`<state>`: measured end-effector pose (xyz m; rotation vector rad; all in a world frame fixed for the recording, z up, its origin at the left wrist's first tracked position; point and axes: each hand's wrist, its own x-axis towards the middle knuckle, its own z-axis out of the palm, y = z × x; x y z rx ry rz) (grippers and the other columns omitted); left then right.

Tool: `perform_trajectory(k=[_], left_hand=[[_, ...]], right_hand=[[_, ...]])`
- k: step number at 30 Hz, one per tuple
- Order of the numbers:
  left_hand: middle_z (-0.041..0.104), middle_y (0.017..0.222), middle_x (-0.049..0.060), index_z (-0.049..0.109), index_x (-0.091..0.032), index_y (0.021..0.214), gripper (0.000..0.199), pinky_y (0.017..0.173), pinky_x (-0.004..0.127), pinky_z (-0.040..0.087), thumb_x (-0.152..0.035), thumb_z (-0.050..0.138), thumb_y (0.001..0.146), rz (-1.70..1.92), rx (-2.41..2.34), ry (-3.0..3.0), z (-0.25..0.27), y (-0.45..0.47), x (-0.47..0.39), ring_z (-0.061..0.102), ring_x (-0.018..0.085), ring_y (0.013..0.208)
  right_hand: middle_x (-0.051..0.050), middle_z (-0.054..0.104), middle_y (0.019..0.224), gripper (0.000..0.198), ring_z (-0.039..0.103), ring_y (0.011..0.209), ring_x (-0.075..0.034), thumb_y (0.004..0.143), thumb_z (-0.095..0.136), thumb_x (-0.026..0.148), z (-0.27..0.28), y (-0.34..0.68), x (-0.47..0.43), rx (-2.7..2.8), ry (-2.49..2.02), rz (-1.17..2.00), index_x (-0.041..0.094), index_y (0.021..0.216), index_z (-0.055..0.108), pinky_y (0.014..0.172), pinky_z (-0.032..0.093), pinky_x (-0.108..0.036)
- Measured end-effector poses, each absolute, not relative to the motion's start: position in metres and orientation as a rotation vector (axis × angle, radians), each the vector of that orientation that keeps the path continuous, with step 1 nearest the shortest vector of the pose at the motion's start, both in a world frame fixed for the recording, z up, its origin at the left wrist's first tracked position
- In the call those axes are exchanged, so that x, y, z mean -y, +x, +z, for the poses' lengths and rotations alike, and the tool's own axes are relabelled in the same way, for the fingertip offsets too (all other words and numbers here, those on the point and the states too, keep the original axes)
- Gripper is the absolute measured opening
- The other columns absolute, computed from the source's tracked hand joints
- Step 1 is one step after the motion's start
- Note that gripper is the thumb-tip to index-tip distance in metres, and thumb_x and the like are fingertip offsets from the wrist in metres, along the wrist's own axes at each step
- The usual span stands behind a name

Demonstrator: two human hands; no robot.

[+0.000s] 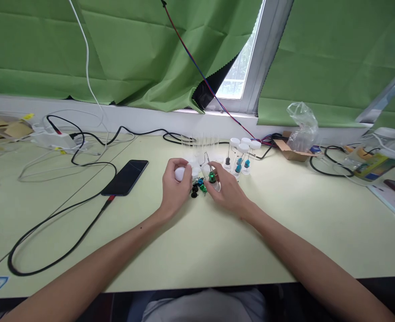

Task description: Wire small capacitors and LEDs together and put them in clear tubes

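On the middle of the pale table (pixel 271 241), with twelve o'clock pointing away from the person, the left hand (pixel 174 190) and right hand (pixel 230 187) face each other, the left at nine o'clock from the right, a small gap between them. Out past the left hand, at nine o'clock, lies a dark phone (pixel 125 177). At two o'clock from the right hand stand several capped tubes (pixel 246 157) with small coloured parts inside; at eleven o'clock from it, some clear tubes (pixel 208 142) stand upright.

The right hand's fingers grasp a clear tube (pixel 216 185), which tilts: its long axis runs from about five o'clock at the base to eleven at the mouth, so the mouth leans toward the left hand's side. The left hand's thumb and fingers pinch a white cap (pixel 179 174). The key relation, I judge, is cap to mouth: the cap sits between eight and nine o'clock from it, well apart.

Within the tube shows a green part (pixel 212 177) with a bent wire (pixel 205 156) reaching toward eleven; whether the wire clears the rim I cannot tell. Between the hands lie small loose parts (pixel 195 191), black, blue and green.
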<state>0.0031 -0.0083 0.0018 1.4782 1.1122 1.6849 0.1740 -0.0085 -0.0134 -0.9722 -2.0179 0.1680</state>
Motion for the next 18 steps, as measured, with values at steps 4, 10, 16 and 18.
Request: perform_trajectory(k=[4,10,16,18], left_hand=[[0.055,0.08,-0.004,0.046,-0.025,0.091,0.013,0.044,0.025,0.041,-0.026,0.057,0.086,1.621,-0.997,1.367,0.005,0.002,0.007,0.05,0.009,0.047],[0.058,0.086,0.0,0.048,-0.024,0.086,0.011,0.061,0.029,0.054,-0.019,0.054,0.079,1.639,-0.82,1.194,0.008,0.001,0.001,0.063,0.015,0.075],[0.062,0.08,0.001,0.053,-0.021,0.08,0.006,0.089,0.042,0.056,-0.02,0.055,0.074,1.604,-0.77,0.96,0.009,-0.003,-0.006,0.069,0.02,0.088],[0.065,0.081,0.003,0.055,-0.021,0.079,0.004,0.094,0.044,0.054,-0.021,0.055,0.075,1.564,-0.747,0.932,0.01,-0.005,-0.007,0.07,0.023,0.095]], right_hand=[[-0.009,0.063,0.099,0.045,0.06,0.084,-0.022,0.095,0.053,0.029,-0.015,0.174,0.008,2.051,-0.963,0.151,0.019,0.137,0.04,0.073,0.049,-0.034],[-0.01,0.059,0.106,0.045,0.06,0.088,-0.024,0.097,0.051,0.03,-0.011,0.176,0.011,2.107,-0.982,0.162,0.021,0.141,0.041,0.075,0.051,-0.036],[-0.009,0.055,0.106,0.046,0.059,0.087,-0.023,0.099,0.049,0.029,-0.008,0.176,0.013,2.146,-1.01,0.208,0.025,0.144,0.042,0.074,0.053,-0.036],[-0.008,0.054,0.107,0.047,0.059,0.087,-0.021,0.099,0.049,0.028,-0.007,0.176,0.014,2.166,-1.012,0.23,0.027,0.146,0.042,0.075,0.053,-0.035]])
